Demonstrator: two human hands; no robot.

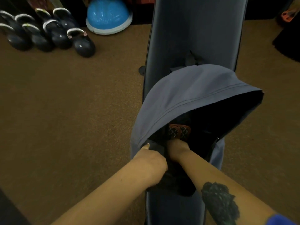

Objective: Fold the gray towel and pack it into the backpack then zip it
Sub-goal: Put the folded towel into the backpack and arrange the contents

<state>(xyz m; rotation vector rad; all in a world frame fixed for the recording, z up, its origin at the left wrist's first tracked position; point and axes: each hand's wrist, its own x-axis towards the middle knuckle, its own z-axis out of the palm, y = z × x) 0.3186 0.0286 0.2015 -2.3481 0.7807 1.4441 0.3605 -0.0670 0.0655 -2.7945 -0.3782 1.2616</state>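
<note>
- Right now the backpack (186, 98) lies on the dark padded bench (194, 30), its blue-gray top flap arched up and its dark mouth gaping toward the person.
- At the near-left rim of that mouth the left hand (151, 158) is closed on the edge, thumb pressed against the fabric, holding the opening apart.
- Just beside it, the right hand (177, 148) reaches into the mouth; its fingers are hidden, so I cannot tell whether it grips anything.
- No gray towel can be picked out; it may be down inside the backpack under that hand, though the dark interior hides it. A patterned red-and-black item (179, 130) sits just inside the opening.
- Risk: if the left hand lets the rim slip, the flap would likely sag over the mouth and block the packing.
- Risk: a towel left bunched near the rim could catch in the zipper when closing.
- Risk: the backpack overhangs the bench's right edge, so a hard push inward could slide it off toward the brown floor (65, 111).
</note>
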